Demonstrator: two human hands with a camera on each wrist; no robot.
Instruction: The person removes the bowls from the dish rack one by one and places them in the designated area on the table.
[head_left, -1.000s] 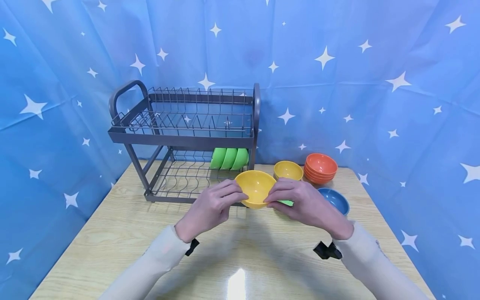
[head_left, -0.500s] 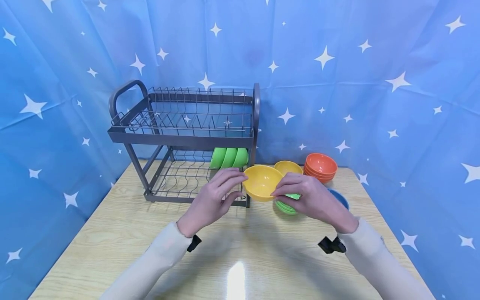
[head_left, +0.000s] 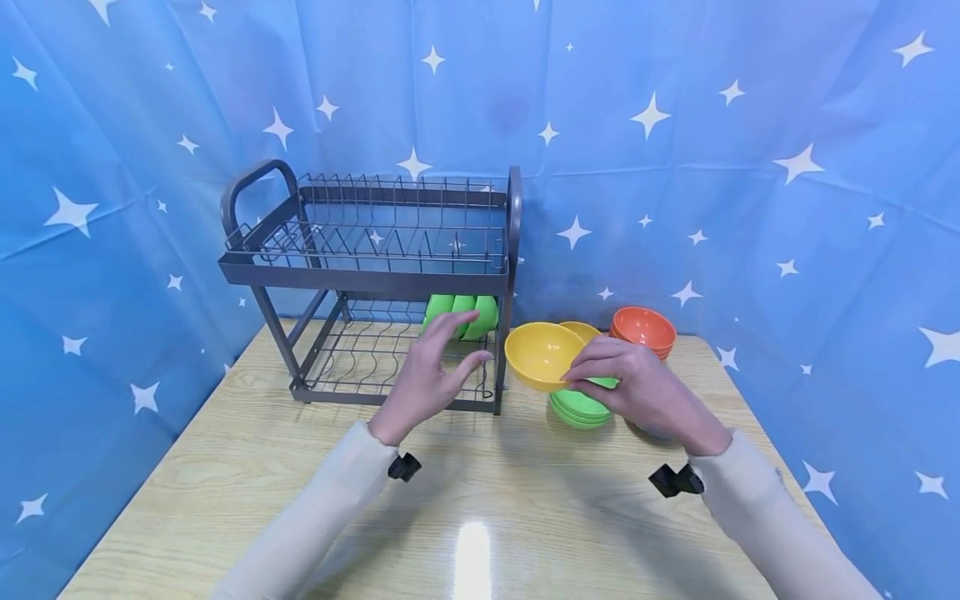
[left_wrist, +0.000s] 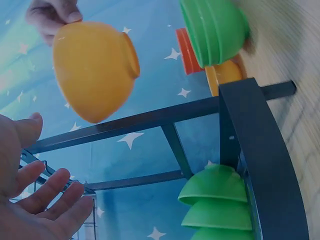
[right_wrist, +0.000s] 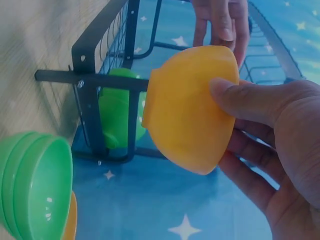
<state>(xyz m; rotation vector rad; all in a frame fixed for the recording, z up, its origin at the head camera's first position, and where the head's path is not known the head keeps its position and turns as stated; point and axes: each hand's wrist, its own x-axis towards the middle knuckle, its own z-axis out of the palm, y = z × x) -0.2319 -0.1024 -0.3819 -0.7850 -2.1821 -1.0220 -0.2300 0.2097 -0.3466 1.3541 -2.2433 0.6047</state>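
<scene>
Raised above the table, a yellow bowl (head_left: 542, 357) is pinched at its rim by my right hand (head_left: 637, 387), thumb on the outside wall in the right wrist view. My left hand (head_left: 431, 367) is off the bowl, its thumb and fingers spread apart in front of the rack's lower tier. Below the held bowl stands a stack of green bowls (head_left: 581, 407), with another yellow bowl (head_left: 583, 331) partly hidden behind. Several green bowls (head_left: 459, 317) stand on edge in the dark dish rack (head_left: 363, 279), at the right end of its lower tier.
A stack of orange bowls (head_left: 643, 327) stands at the back right of the wooden table (head_left: 247, 492). A blue bowl (head_left: 651, 431) is almost hidden behind my right hand. Blue star-patterned cloth (head_left: 600, 167) hangs behind and at both sides.
My left hand has let go of the yellow bowl and spread its fingers. My right hand has carried the bowl to the right and slightly up in the head view, over the green stack.
</scene>
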